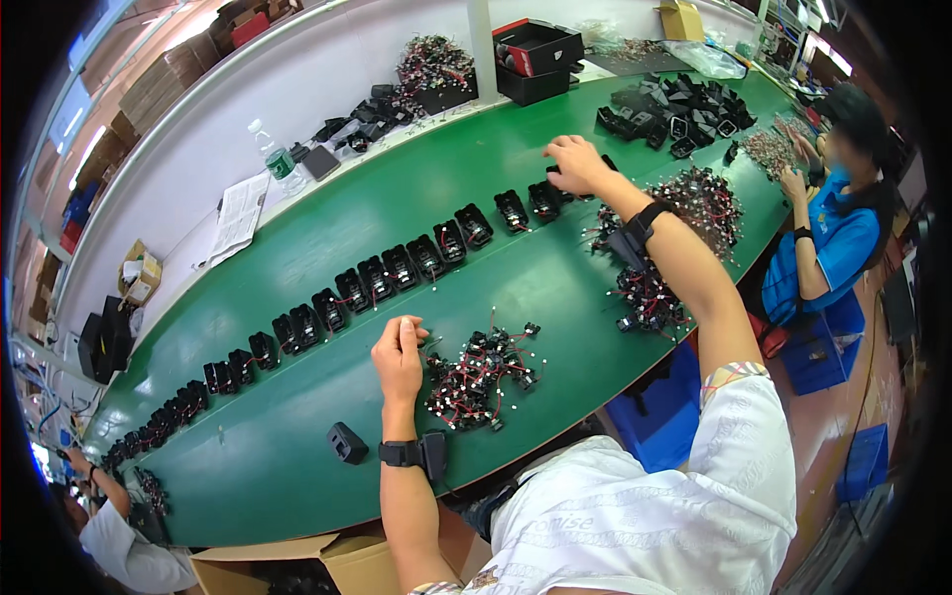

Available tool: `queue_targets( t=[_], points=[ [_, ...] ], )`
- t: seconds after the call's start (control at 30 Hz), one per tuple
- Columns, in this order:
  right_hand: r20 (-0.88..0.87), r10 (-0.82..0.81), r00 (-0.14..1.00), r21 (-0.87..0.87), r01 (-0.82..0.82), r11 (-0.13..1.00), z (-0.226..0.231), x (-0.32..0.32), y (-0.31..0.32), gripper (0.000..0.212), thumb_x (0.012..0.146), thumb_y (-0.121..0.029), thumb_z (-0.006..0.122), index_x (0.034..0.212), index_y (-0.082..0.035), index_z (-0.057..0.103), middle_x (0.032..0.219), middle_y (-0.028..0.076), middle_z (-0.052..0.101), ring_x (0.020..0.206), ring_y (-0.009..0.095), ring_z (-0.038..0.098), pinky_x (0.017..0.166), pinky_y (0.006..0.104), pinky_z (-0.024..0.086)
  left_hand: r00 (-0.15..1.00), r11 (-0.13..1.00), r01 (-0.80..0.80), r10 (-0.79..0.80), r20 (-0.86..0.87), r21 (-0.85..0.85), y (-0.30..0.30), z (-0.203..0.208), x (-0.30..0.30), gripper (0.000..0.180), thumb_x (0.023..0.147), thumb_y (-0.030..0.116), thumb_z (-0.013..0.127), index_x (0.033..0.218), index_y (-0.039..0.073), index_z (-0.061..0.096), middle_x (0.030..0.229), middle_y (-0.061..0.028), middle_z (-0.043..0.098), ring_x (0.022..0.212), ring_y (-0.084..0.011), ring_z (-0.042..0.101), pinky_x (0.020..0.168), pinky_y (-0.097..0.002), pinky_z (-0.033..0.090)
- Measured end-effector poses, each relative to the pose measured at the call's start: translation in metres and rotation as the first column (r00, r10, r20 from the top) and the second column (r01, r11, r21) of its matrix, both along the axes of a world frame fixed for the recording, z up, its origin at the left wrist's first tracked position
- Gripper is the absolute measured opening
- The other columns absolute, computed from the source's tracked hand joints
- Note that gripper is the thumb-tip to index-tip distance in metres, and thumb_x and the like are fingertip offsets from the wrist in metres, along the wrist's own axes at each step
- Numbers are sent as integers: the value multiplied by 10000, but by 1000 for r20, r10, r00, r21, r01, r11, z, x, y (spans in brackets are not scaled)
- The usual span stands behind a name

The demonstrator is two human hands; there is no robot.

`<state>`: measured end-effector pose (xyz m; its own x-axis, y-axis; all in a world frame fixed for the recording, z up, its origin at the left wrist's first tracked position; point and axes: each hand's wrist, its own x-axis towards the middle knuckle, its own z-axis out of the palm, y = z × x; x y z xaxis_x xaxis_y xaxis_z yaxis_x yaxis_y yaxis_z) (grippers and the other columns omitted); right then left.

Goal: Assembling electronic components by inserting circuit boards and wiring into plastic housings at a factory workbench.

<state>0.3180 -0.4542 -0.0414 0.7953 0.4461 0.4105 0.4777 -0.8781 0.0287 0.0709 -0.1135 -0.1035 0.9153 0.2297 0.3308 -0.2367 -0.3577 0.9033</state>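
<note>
My left hand (399,359) is over the green table, its fingers curled together; what they hold, if anything, is too small to make out. Just right of it lies a loose pile of small black parts with red and black wires (481,379). My right arm stretches to the far side, where my right hand (578,166) bends its fingers round a black plastic housing (553,172), mostly hidden under them. That housing is near the right end of a long row of similar open black housings (426,256), several with red wires inside. Both wrists wear black bands.
More wired parts (694,208) lie under and beside my right forearm. Black casings (679,114) are heaped at the far right. One black piece (346,443) lies near the front edge. A bottle (278,159) stands at the back. Co-workers sit right (823,238) and far left (124,535).
</note>
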Motion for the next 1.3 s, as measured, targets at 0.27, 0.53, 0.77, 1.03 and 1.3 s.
queue_targets(
  t=[0.27, 0.53, 0.77, 1.03, 1.3],
  points=[
    [-45, 615, 787, 297, -577, 761, 12, -154, 94, 351, 762, -288, 673, 1038, -88, 588, 1216, 159, 512, 1152, 366, 461, 978, 462, 391, 999, 999, -28, 28, -21, 30, 3, 5, -9, 282, 965, 204, 462, 908, -21, 622, 717, -60, 636, 669, -108, 585, 622, -257, 466],
    [-237, 647, 724, 539, -456, 708, -37, -196, 100, 363, 820, -342, 645, 1065, -84, 578, 1230, 139, 510, 1140, 343, 464, 970, 435, 387, 960, 881, -281, 264, 98, 381, 33, 63, -49, 197, 836, 126, 612, 989, 2, 616, 978, -109, 633, 928, -257, 589, 819, -350, 441],
    [-292, 691, 661, 593, -442, 673, -54, -176, 103, 353, 809, -371, 637, 990, -68, 616, 1074, 120, 587, 1034, 313, 511, 933, 392, 403, 932, 760, -278, 362, -27, 588, 73, 37, -132, 436, 752, 121, 709, 1139, 7, 544, 1225, -166, 511, 1152, -321, 475, 999, -414, 356],
    [-394, 694, 603, 497, -495, 712, -44, -180, 106, 327, 817, -308, 627, 1022, -55, 599, 1084, 124, 584, 1047, 323, 512, 935, 403, 409, 871, 722, -299, 473, -131, 624, 66, 12, -154, 517, 707, 139, 748, 1155, 11, 525, 1237, -172, 486, 1166, -354, 439, 1002, -437, 348],
    [-443, 591, 674, 604, -262, 752, -18, -196, 72, 364, 787, -189, 660, 1109, -43, 574, 1093, 146, 590, 980, 314, 590, 852, 391, 481, 808, 670, -410, 581, -93, 619, 59, 11, -188, 500, 755, 127, 706, 1200, 11, 510, 1176, -180, 516, 1097, -388, 462, 971, -444, 362]
  ],
)
